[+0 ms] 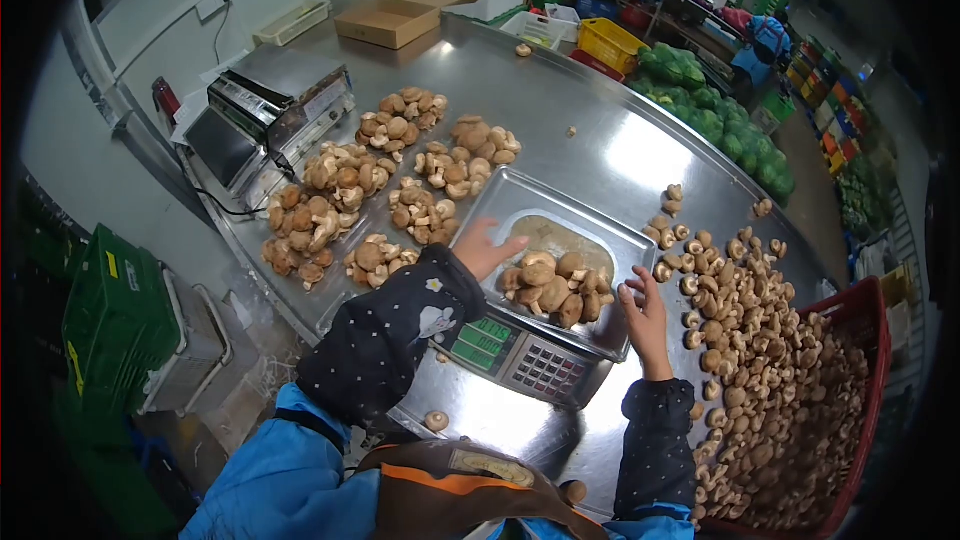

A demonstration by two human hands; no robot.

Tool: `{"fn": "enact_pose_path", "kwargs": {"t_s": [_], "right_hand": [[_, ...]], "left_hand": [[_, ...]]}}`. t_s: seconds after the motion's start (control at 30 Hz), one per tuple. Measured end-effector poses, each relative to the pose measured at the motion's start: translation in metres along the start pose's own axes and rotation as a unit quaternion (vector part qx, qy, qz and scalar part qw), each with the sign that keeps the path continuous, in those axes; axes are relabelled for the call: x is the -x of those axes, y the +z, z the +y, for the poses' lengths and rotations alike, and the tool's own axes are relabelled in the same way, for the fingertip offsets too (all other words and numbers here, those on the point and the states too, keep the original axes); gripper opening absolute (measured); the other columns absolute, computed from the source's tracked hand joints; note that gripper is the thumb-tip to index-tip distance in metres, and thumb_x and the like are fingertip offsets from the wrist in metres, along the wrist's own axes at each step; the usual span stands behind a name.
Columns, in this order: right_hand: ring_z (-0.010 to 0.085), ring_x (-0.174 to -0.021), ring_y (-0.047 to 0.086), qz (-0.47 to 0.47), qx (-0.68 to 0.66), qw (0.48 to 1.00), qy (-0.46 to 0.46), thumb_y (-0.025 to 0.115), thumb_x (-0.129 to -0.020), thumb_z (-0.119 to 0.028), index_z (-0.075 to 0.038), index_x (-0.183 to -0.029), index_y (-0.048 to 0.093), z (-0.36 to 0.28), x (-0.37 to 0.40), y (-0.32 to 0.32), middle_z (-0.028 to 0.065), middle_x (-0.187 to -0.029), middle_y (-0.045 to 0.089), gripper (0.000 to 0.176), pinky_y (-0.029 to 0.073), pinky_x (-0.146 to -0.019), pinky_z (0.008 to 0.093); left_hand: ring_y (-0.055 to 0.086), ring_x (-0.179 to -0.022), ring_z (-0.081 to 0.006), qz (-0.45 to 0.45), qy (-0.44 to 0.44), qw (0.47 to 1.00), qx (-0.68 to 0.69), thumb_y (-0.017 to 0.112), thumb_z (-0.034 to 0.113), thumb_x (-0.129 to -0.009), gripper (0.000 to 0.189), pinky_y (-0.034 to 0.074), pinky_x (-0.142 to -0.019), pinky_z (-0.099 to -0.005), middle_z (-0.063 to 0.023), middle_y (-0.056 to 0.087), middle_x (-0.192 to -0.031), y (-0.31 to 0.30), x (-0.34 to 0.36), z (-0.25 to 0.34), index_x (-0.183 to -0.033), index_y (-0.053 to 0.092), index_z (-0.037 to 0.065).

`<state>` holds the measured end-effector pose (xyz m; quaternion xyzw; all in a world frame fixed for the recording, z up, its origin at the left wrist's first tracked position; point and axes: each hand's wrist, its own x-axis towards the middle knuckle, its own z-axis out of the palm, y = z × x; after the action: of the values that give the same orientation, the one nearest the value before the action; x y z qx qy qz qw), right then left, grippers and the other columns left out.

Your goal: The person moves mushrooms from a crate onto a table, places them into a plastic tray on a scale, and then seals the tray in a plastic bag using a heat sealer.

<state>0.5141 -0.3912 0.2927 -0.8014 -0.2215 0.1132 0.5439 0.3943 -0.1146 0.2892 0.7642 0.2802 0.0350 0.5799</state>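
Observation:
Several brown shiitake mushrooms lie in a heap on the metal tray of a digital scale. The scale's green display and keypad face me, with lit digits. At the tray's left side is my left hand, its fingers apart and the thumb stretched toward the heap, with nothing in it. My right hand is at the tray's right rim, fingers extended and thumb apart, also holding nothing.
Separate mushroom piles sit left of the scale. On the right, many loose mushrooms spill from a tipped red crate. A labelling machine and a cardboard box stand farther back. Beyond the steel table are green vegetables and a person.

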Motion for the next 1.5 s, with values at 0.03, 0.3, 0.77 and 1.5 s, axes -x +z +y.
{"fn": "enact_pose_path", "kwargs": {"t_s": [0.03, 0.3, 0.77, 1.5], "right_hand": [[0.0182, -0.080, 0.060, -0.003, 0.021, 0.999, 0.033, 0.062, -0.085, -0.029, -0.007, -0.127, 0.044, 0.001, 0.000, 0.001, 0.0150, -0.103, 0.059, 0.051, 0.049, -0.069, 0.0303], [0.0118, -0.069, 0.057, -0.083, -0.082, 0.976, 0.186, 0.056, -0.091, -0.028, -0.010, -0.126, 0.045, 0.002, -0.010, 0.006, 0.0034, -0.080, 0.054, 0.041, 0.046, -0.058, 0.0250], [0.0121, -0.076, 0.059, -0.116, 0.050, 0.989, -0.080, 0.061, -0.087, -0.019, -0.006, -0.124, 0.047, -0.047, -0.021, 0.080, 0.0069, -0.093, 0.059, 0.041, 0.049, -0.056, 0.0252], [0.0195, -0.085, 0.056, -0.150, -0.181, 0.966, 0.112, 0.065, -0.083, -0.012, -0.007, -0.128, 0.037, -0.123, -0.221, 0.414, 0.0118, -0.108, 0.046, 0.053, 0.052, -0.063, 0.0306]], "left_hand": [[0.056, -0.091, -0.0226, -0.007, -0.008, 0.999, -0.042, 0.064, 0.061, -0.074, 0.092, 0.047, -0.078, -0.0319, -0.0218, 0.052, -0.113, 0.002, -0.002, 0.003, -0.135, 0.029, 0.001], [0.052, -0.109, -0.0376, -0.013, 0.016, 0.992, -0.125, 0.065, 0.063, -0.069, 0.099, 0.042, -0.094, -0.0376, -0.0302, 0.048, -0.121, 0.039, -0.001, 0.003, -0.133, 0.032, -0.006], [0.042, -0.116, -0.0412, 0.087, 0.013, 0.993, -0.081, 0.074, 0.056, -0.061, 0.089, 0.036, -0.099, -0.0412, -0.0286, 0.042, -0.123, -0.030, 0.033, 0.009, -0.130, 0.044, 0.009], [0.053, -0.112, -0.0296, 0.065, 0.007, 0.983, -0.171, 0.086, 0.036, -0.052, 0.091, 0.043, -0.092, -0.0342, -0.0236, 0.054, -0.119, -0.363, -0.214, -0.062, -0.129, 0.045, 0.012]]}}
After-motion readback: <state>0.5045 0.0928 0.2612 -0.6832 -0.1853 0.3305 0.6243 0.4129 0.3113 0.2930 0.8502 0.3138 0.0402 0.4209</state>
